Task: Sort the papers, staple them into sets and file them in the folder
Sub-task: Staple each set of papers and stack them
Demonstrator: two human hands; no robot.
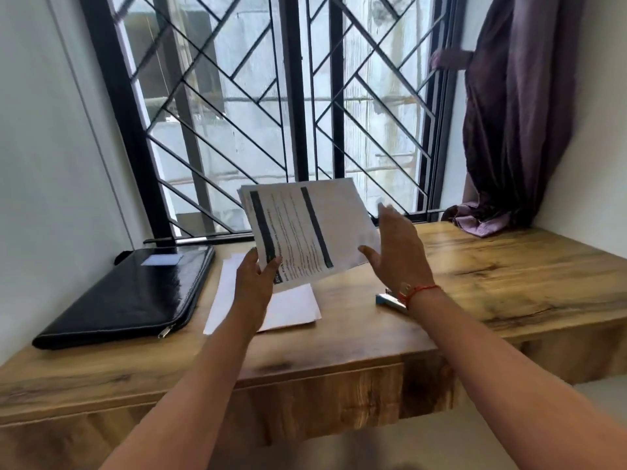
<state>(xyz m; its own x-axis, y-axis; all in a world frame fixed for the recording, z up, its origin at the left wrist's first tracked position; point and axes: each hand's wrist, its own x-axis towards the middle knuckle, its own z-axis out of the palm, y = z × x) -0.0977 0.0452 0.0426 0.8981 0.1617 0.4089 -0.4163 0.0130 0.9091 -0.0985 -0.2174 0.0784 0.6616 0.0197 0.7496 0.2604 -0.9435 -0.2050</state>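
Observation:
My left hand grips the lower left corner of a set of printed papers held up above the desk, printed side toward me, with two dark bars across the page. At the papers' right edge my right hand is spread with the fingers apart, touching or nearly touching that edge. More white papers lie flat on the desk under the held set. A blue and silver stapler lies on the desk, partly hidden by my right wrist. The black zipped folder lies shut at the left.
The wooden desk runs along a barred window. A purple curtain hangs at the right, its end bunched on the desk's far right corner. White walls close in both sides.

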